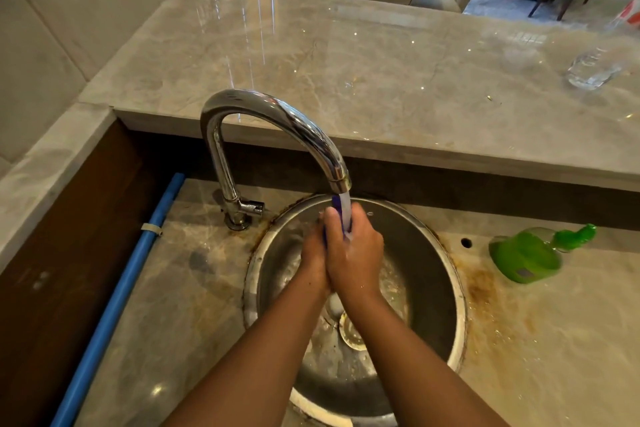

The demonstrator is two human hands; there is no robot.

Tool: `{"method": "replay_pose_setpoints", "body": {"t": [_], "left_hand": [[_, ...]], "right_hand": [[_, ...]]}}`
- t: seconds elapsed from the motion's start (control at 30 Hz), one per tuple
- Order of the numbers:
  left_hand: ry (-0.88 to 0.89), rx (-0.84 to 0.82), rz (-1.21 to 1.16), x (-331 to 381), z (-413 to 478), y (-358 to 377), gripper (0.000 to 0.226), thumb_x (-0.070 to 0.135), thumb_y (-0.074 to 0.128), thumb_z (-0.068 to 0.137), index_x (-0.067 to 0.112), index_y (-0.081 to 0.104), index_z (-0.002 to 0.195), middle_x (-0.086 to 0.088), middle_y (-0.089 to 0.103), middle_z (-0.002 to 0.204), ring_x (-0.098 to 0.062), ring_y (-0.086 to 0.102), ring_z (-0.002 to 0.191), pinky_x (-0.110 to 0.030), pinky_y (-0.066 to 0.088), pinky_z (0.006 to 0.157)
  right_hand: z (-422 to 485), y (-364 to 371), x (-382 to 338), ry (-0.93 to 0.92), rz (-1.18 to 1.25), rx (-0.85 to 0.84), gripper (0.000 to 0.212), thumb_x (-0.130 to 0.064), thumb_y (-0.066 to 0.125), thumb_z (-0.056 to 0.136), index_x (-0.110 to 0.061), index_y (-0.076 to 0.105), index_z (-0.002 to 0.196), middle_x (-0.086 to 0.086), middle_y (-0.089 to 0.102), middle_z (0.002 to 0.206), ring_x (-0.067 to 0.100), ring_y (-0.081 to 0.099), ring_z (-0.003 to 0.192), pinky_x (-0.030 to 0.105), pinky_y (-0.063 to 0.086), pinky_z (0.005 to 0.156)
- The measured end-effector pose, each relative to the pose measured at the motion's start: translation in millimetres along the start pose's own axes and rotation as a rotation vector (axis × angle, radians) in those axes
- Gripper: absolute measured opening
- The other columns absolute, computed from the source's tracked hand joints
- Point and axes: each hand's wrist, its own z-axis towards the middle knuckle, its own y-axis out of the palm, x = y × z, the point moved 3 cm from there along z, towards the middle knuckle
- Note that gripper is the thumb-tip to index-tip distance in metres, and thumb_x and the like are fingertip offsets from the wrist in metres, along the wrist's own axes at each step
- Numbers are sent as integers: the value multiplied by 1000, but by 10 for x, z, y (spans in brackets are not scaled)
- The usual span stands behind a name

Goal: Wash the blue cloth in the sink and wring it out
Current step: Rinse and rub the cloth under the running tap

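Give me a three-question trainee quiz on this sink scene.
1. True or false: water runs from the tap.
2. Between the left hand and right hand is: A a sponge, B a cloth, C a plate.
3. Fill in: the bottle beside the sink is coloured ___.
Key: 1 true; 2 B; 3 green.
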Motion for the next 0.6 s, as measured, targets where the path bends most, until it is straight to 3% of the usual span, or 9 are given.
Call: {"method": "replay_pose_setpoints", "body": {"t": [0.1,0.17,0.27,0.4,0.5,0.53,0.6], "left_hand": [[-30,41,59,-114,-61,-67,36,45,51,100,16,71,105,-11,77,96,-23,75,83,-36,58,69],[-1,25,111,-144,-93,-86,26,34,58,99,23,64,121,-11,73,113,-27,72,97,-44,60,78],[86,15,194,-131,-108,-63,40,12,66,94,23,55,131,-11,67,124,-28,68,109,-51,56,94],[125,136,166,45,11,-63,27,18,60,98,9,60,123,-18,71,113,-30,72,98,-44,60,84],[59,113,221,63,6,-32,31,32,48,104,8,64,93,-4,69,68,-13,69,58,-25,55,53],[26,74,214,16,-1,-21,36,35,44,105,12,62,85,0,65,60,-10,65,51,-24,53,51],[0,53,169,-95,-8,-32,40,43,43,103,19,64,80,0,62,69,-10,64,59,-29,51,63]], "right_hand": [[159,4,304,153,-24,-26,21,-35,52,102,-19,59,89,-3,63,77,15,63,70,32,53,64],[253,-44,529,269,28,-34,20,-30,53,102,-15,59,90,2,64,80,19,65,73,38,53,67],[249,-121,594,290,56,-12,24,-29,53,102,-10,59,88,2,61,76,14,59,68,30,42,63],[-4,-163,325,170,141,0,26,-24,53,102,-16,56,78,-4,55,67,1,51,57,17,42,56],[-162,-73,132,57,139,-32,28,-28,54,102,-23,53,74,-7,53,63,2,50,53,16,41,51],[-151,-38,111,15,57,-43,28,-34,51,102,-23,53,76,-6,55,64,5,52,55,19,42,52],[-66,24,137,-27,-115,-71,34,-46,43,101,-19,56,84,0,61,70,14,58,62,31,48,57]]}}
